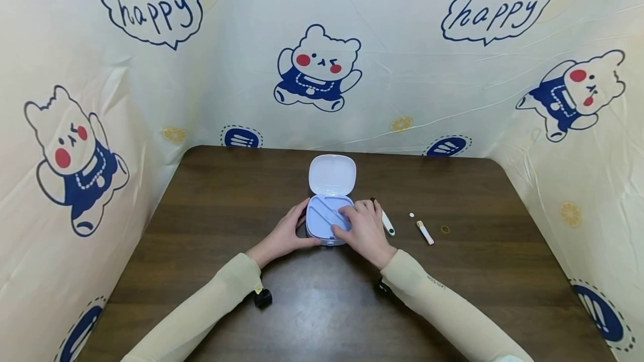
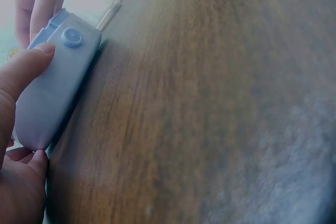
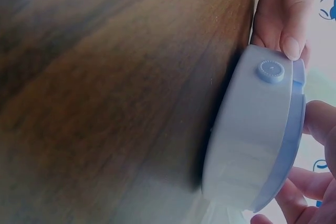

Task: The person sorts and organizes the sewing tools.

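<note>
A small blue and white case (image 1: 331, 242) stands on the table with its lid (image 1: 332, 175) raised at the back. Inside lies a light blue tray (image 1: 322, 217) with a slanting bar. My left hand (image 1: 288, 232) grips the case from the left, its thumb at the front and its fingers round the far side. My right hand (image 1: 366, 228) reaches over the right part, thumb and index finger on the tray, the other fingers at the case's right edge. A round button (image 3: 271, 71) sits on the front wall. Whether the right fingers pinch anything, I cannot tell.
Right of the case lies a slim white tool (image 1: 388, 224), partly behind my right hand. Farther right are a small white round piece (image 1: 411, 215), a short white stick (image 1: 425, 233) with an orange-tan end and a thin yellowish ring (image 1: 445, 229). A printed cloth (image 1: 241, 71) stands behind the table.
</note>
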The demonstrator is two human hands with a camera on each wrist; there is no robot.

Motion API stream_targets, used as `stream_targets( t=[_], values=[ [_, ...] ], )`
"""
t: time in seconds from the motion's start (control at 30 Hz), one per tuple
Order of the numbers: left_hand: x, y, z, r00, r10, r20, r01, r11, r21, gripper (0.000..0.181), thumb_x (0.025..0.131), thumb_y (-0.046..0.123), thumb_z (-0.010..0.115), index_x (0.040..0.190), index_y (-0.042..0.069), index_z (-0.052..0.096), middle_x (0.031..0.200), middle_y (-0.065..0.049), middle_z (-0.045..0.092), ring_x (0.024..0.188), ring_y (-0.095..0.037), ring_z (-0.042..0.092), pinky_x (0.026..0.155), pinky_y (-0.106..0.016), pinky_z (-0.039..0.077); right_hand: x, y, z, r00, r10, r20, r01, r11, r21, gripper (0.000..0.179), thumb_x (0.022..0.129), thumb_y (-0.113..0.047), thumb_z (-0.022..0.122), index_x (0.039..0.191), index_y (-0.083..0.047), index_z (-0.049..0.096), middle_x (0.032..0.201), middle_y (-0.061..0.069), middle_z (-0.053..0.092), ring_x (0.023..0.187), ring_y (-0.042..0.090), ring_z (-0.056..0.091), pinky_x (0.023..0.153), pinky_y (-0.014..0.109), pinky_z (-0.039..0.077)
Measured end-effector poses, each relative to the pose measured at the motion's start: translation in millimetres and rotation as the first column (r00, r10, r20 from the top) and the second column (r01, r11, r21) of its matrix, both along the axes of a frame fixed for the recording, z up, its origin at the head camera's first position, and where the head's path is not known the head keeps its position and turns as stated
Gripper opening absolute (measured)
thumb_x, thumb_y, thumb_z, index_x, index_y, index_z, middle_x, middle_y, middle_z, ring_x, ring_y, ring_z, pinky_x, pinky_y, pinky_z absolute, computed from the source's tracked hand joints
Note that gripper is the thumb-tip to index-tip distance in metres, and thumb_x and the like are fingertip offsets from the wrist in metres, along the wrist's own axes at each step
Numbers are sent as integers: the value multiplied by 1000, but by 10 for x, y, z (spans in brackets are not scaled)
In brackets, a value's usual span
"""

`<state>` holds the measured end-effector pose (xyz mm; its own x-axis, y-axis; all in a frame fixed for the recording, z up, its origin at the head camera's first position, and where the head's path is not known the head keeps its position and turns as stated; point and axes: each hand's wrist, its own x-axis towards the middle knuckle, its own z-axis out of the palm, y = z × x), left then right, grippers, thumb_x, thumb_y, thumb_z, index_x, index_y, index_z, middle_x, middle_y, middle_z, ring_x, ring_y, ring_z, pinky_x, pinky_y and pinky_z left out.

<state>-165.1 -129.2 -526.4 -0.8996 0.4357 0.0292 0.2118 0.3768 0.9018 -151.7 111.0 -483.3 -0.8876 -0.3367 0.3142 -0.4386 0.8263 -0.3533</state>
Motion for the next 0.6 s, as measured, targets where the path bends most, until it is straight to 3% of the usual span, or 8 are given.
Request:
stream_targets(
  t=[0.6],
  values=[
    [9,13,27,1000,2,19,-2,1000,-21,111,84,21,90,165,2,18,167,-22,25,151,-32,37,119,-39,38,-3,-18,-22,1000,-6,-13,6,1000,-2,36,86,-36,83,108,-8,78,81,1,52,104,33,53,109,72,32]
  ],
)
